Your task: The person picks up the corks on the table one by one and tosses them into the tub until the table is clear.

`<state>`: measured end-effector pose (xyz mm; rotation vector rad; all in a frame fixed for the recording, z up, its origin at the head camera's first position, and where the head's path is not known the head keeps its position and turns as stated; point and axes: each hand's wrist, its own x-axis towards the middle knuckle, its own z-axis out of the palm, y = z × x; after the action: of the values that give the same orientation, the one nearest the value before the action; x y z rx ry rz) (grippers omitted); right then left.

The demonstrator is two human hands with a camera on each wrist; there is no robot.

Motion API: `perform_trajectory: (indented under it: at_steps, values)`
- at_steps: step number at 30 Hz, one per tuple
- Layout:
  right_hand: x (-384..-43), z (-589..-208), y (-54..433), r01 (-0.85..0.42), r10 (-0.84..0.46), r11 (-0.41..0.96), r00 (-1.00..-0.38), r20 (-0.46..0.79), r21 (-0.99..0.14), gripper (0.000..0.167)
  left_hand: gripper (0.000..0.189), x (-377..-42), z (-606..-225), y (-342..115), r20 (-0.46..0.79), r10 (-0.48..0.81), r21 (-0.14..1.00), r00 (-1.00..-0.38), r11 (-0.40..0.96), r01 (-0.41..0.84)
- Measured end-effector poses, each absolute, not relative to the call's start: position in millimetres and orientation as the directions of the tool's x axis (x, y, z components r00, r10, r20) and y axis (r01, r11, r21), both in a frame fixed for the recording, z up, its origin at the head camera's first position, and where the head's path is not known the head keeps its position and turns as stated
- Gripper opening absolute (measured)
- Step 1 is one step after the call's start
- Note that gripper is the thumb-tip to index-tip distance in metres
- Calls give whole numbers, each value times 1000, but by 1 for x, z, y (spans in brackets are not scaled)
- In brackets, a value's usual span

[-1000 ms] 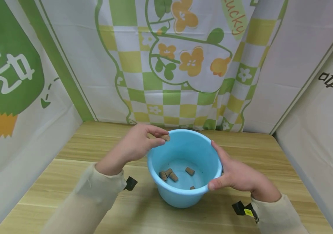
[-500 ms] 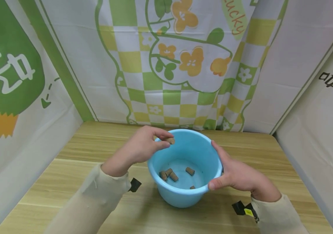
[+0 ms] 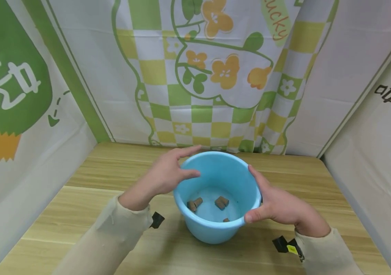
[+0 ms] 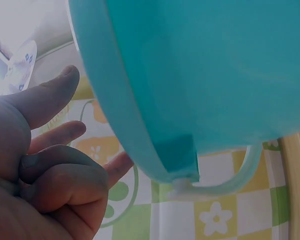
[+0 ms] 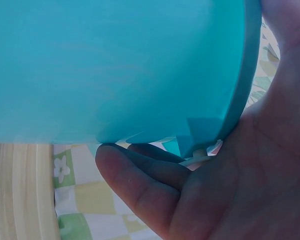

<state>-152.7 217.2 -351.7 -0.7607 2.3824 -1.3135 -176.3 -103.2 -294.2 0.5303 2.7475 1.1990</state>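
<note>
A light blue bucket [image 3: 212,231] stands upright on the table, its mouth facing up. Several short brown corks [image 3: 198,201] lie on its bottom, mostly in two small groups. At the bucket's left rim is my left hand [image 3: 168,172], thumb and index finger spread apart over the edge with nothing between them; its other fingers are partly curled in the left wrist view. My right hand [image 3: 279,206] grips the right rim, thumb at the front and fingers along the outer wall. Seen from the right wrist, those fingers [image 5: 140,185] press against the bucket's outside.
The wooden table [image 3: 102,214] runs back to a checked, flower-printed curtain [image 3: 212,126]. Printed white cloth walls enclose both sides. A pale bucket handle [image 4: 230,185] hangs at the rim in the left wrist view.
My left hand has let go of the cork it pinched, fingers spreading. One cork is gone from the left group, and two corks now lie together right of it. My right hand stays put.
</note>
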Motion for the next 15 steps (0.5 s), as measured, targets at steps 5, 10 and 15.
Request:
perform_trajectory:
  at_steps: [5,10,15]
  values:
    - [-152,-351,216,-284,-581,443,-813,-31,-851,134,63,-176,-301,-115,91,306,730,-948,627,273]
    - [-152,-351,215,-286,-579,439,-815,-25,-852,134,57,-175,-309,-124,197,255,623,-947,713,322]
    - [-152,-352,215,-282,-588,411,-808,-16,-867,134,64,-176,-316,-134,260,211,497,-942,808,318]
